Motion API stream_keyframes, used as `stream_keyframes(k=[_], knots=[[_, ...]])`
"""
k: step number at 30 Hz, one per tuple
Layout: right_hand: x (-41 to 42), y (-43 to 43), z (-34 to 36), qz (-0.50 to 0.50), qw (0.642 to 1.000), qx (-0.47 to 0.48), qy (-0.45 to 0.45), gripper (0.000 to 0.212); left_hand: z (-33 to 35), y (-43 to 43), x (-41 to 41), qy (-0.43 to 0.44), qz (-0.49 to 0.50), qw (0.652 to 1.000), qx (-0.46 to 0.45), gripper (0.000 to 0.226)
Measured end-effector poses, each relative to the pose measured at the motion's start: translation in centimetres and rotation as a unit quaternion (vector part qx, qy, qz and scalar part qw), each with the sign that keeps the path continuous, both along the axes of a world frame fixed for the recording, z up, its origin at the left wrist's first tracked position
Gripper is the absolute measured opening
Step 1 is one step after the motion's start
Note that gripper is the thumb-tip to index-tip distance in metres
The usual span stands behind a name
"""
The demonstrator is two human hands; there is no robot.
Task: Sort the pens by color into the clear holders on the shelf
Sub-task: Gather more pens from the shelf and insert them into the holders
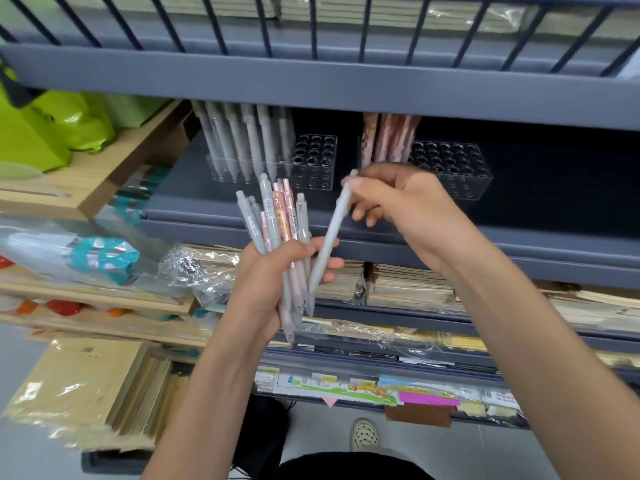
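Step in hand: pulling 1 grey pen [330, 233] out of the mixed lot to slot it by colour.

Left hand [266, 278], nearest: fingers curled tight round a bundle [277, 223] of grey and pink pens, clicker ends up, tips poking out below the palm; nothing spare in that grip.

Right hand [408, 206], just above and to the right: thumb and forefinger pinch the grey pen near its clicker end, other fingers loosely curled and narrow; the pen slants down-left, tip by the left hand's fingertips; touching or just clear, cannot tell.

Beyond, on the dark shelf [194, 202]: 2 clear holders side by side, apart. Left holder [313, 161], toward the shelf's left end, has grey pens [249, 140] standing in its left rows, right rows of holes empty. Right holder [450, 168] has pink pens [388, 136] at its left end, remaining holes empty.

Next move, my read: lift the grey pen clear of the bundle, swing it tip-down, carry it back-left to a free hole in the left holder; pinch sits high on the barrel, so the tip may wobble on entry; the shelf above leaves little headroom.
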State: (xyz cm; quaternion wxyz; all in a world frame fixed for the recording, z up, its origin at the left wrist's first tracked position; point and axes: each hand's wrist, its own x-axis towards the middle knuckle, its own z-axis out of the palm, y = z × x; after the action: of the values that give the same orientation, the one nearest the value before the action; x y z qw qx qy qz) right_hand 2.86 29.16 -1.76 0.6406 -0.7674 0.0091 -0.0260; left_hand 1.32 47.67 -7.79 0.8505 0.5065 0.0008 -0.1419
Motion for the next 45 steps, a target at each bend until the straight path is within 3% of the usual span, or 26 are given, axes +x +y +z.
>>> stream_keyframes(k=[4, 10, 13, 17, 20, 26, 29, 32, 36, 45], knots=[[0.2, 1.7, 0.4, -0.048, 0.993, 0.102, -0.041, 0.008, -0.5, 2.1, -0.3, -0.001, 0.011, 1.000, 0.024, 0.025], [-1.1, 5.4, -0.9, 0.000, 0.998, 0.064, -0.025, 0.015, -0.9, 4.5, -0.5, 0.034, 0.046, 0.998, 0.020, 0.007], [-1.5, 6.5, -1.5, 0.005, 0.999, 0.045, -0.022, 0.012, -1.1, 5.7, -0.7, 0.040, 0.038, 0.998, 0.025, 0.030], [-1.1, 7.0, -0.8, -0.109, 0.989, 0.063, -0.082, 0.007, -1.4, 7.3, -0.9, 0.026, 0.028, 0.999, 0.025, 0.047], [0.0, 7.2, -0.1, -0.184, 0.971, 0.030, -0.148, 0.003, -1.8, 8.3, -0.9, 0.025, 0.032, 0.999, 0.019, 0.041], [3.2, 8.0, 0.8, -0.272, 0.938, -0.077, -0.201, 0.023, -1.7, 9.3, -0.9, 0.029, 0.034, 0.999, 0.002, 0.023], [4.9, 8.6, 0.6, -0.244, 0.935, -0.140, -0.214, 0.006, -1.5, 9.5, -0.5, 0.045, 0.044, 0.998, 0.018, 0.015], [6.5, 8.7, 1.1, -0.212, 0.931, -0.230, -0.191, 0.027, -1.5, 10.1, 0.0, 0.046, 0.043, 0.998, 0.025, 0.021], [8.4, 8.9, 1.6, -0.204, 0.903, -0.350, -0.146, 0.033, -1.5, 10.5, 0.3, 0.038, 0.028, 0.998, 0.044, 0.020], [9.3, 9.2, 0.8, -0.218, 0.912, -0.323, -0.128, 0.020, -1.3, 10.7, 0.3, 0.043, 0.037, 0.998, 0.032, 0.031]])
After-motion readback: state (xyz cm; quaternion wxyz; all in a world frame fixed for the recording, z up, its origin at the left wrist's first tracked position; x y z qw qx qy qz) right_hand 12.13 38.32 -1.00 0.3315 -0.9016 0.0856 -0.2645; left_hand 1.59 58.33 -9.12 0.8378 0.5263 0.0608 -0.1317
